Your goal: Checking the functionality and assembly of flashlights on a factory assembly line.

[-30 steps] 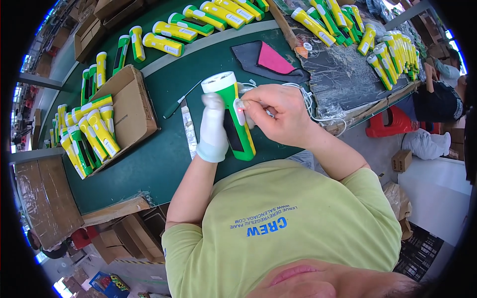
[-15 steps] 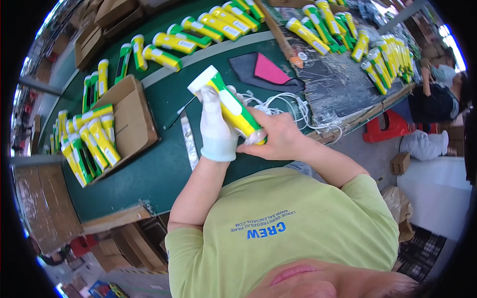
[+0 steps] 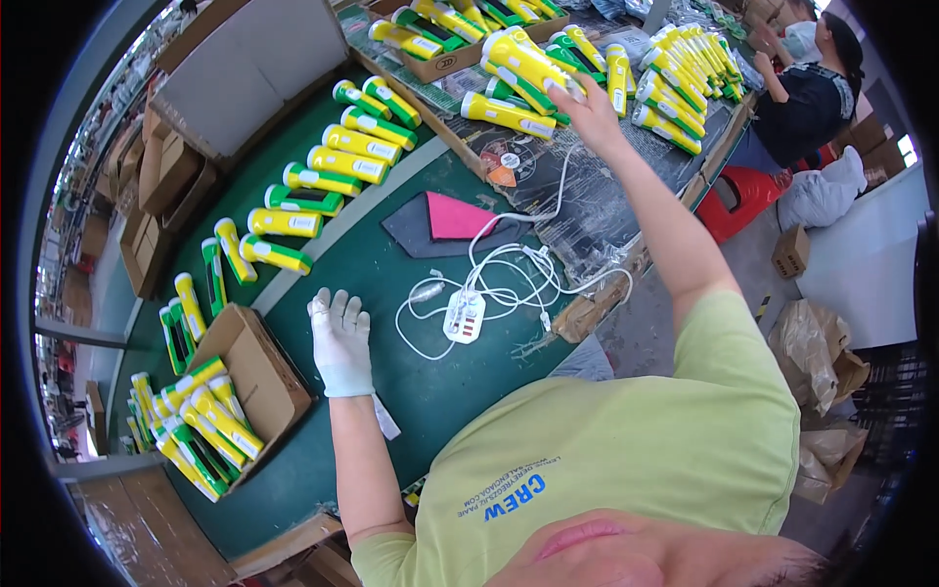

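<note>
Right grip [image 3: 590,110] meets the tail of a yellow flashlight [image 3: 528,62] over the dark tabletop [image 3: 592,223], closure unclear; left grip [image 3: 342,338] is empty, fingers loosely curled. Probably light, stiff, slick: best held mid-barrel.

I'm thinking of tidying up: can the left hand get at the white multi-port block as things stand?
Probably yes: the gloved left hand appears empty, and only a loop of white cable lies on the green tabletop between it and the white multi-port block.
</note>
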`<state>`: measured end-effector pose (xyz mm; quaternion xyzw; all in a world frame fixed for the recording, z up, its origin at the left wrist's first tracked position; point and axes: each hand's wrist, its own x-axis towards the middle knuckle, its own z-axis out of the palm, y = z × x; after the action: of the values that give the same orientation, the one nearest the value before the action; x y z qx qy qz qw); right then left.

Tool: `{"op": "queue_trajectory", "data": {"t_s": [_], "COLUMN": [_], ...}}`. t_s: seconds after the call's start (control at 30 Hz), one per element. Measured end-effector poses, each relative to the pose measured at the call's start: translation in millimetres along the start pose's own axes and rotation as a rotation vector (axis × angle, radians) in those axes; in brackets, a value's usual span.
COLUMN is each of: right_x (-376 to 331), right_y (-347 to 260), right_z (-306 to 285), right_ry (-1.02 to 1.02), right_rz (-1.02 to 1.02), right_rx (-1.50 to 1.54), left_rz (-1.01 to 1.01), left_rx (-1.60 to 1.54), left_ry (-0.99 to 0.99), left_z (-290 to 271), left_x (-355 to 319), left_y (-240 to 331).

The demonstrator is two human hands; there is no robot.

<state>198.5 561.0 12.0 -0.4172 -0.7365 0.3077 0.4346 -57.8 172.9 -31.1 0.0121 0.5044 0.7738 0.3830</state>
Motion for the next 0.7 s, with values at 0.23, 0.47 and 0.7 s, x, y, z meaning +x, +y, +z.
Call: {"op": "queue_trajectory", "data": {"t_s": [0.23,0.47,0.7], "right_x": [18.7,-61.2,-70.4], "right_y": [28.5,30.1,36.4], "right_z": [11.4,47.4,37.2], "right_ry": [-0.089,-0.388,-0.36], "right_rz": [-0.231,-0.28,-0.145], "right_rx": [-0.726,-0.75,-0.497], "left_rz": [0.396,0.339,0.171], "left_rx": [0.556,0.768,-0.12], "left_ry": [0.3,0.543,0.052], "left_z": [-26.8,4.6,-11.2], "left_x": [103.5,170.8,149.2], "left_y": [25.6,44.2,47.7]}}
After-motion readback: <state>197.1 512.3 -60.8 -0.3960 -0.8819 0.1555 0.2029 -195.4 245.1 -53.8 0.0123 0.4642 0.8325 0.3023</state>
